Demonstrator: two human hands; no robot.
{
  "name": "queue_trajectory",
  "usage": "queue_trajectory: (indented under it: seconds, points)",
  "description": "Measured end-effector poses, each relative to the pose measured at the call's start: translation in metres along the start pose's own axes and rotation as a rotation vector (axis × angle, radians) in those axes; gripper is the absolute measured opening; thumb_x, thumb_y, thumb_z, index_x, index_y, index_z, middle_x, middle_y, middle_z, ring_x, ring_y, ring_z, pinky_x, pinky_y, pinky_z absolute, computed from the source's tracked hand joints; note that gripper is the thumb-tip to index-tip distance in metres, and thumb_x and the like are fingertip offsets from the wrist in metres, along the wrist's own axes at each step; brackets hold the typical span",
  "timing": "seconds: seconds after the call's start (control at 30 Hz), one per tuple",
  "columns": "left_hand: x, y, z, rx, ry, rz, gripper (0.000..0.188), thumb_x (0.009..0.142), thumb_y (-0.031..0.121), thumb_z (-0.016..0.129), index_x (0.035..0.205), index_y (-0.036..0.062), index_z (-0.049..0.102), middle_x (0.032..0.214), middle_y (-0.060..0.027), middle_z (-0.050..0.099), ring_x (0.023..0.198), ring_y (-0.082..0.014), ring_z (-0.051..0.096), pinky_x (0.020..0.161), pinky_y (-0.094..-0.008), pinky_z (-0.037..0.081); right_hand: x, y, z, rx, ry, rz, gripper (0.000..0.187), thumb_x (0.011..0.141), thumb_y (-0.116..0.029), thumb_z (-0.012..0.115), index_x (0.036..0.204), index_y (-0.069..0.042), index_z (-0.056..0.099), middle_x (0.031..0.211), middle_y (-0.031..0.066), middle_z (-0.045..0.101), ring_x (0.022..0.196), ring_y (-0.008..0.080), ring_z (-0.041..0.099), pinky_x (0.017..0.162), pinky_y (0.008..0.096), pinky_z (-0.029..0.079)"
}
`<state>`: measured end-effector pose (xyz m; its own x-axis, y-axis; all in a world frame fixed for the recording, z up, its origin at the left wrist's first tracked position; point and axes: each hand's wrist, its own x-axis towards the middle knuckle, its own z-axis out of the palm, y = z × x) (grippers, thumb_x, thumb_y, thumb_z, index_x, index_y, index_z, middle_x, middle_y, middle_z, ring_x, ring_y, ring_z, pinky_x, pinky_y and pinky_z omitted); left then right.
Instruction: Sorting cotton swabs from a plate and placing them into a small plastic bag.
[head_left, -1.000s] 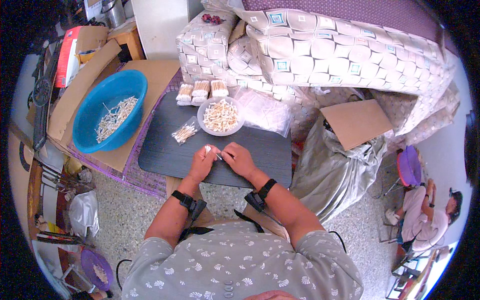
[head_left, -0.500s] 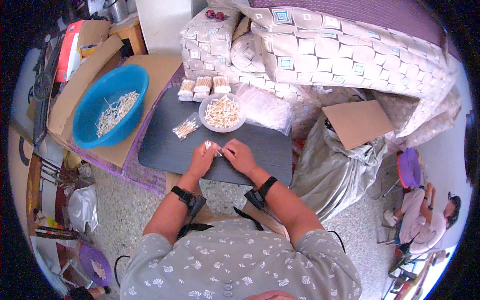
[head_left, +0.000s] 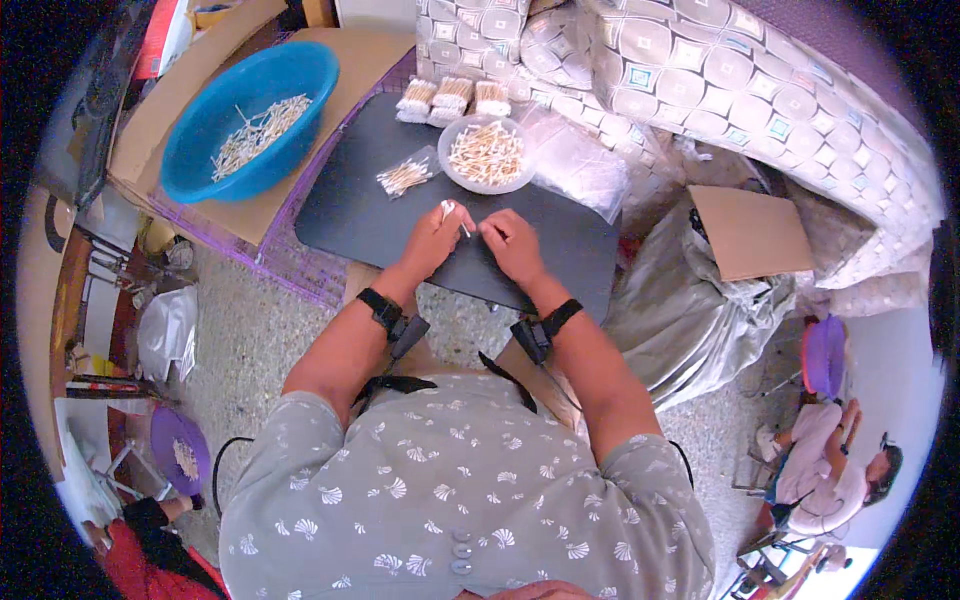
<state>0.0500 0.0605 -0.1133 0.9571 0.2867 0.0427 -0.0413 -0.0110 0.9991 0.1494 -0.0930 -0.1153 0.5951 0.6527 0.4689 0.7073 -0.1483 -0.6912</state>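
My left hand is closed around a few cotton swabs, whose white tips stick out above the fist; one more swab pokes out near its fingertips. Close beside it, a small gap away, my right hand has its fingers curled together. Whatever they may pinch is too small to make out. Both hands are over the dark tabletop. Beyond them stands a translucent bowl full of loose cotton swabs. A clear bag of swabs lies to the bowl's left.
Several swab bundles sit behind the bowl, and clear plastic bags lie right of it. A blue basin with swabs rests on cardboard at left. A grey sack under cardboard stands at right. Another person sits far right.
The view has shifted, so the table and hands appear higher and further right. My fingertips are slightly further apart. A red-clothed person shows more at the lower left.
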Motion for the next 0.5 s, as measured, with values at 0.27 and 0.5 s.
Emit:
queue_trajectory:
  seconds: [0.27,0.5]
  points:
    - [-0.005,-0.002,0.004,0.207,-0.024,0.023,0.027,0.099,0.027,0.045,0.086,0.0059,0.056,0.071,0.0009,0.054,0.066,-0.0102,0.051,0.062,-0.0276,0.043,-0.004,-0.018,-0.005,0.496,-0.035,0.385,0.023,0.086,-0.014,0.063,0.107,-0.004,0.064,0.094,0.0102,0.063,0.078,0.0221,0.060,0.071,0.0325,0.049]
    - [0.002,0.002,0.010,0.315,-0.262,0.164,0.024,0.098,0.026,0.045,0.093,0.0058,0.056,0.077,-0.0019,0.058,0.072,-0.0142,0.054,0.066,-0.0309,0.045,-0.005,-0.024,-0.017,0.290,-0.038,0.125,0.028,0.085,-0.012,0.064,0.112,-0.007,0.064,0.098,0.0095,0.061,0.083,0.0208,0.060,0.074,0.0311,0.049]
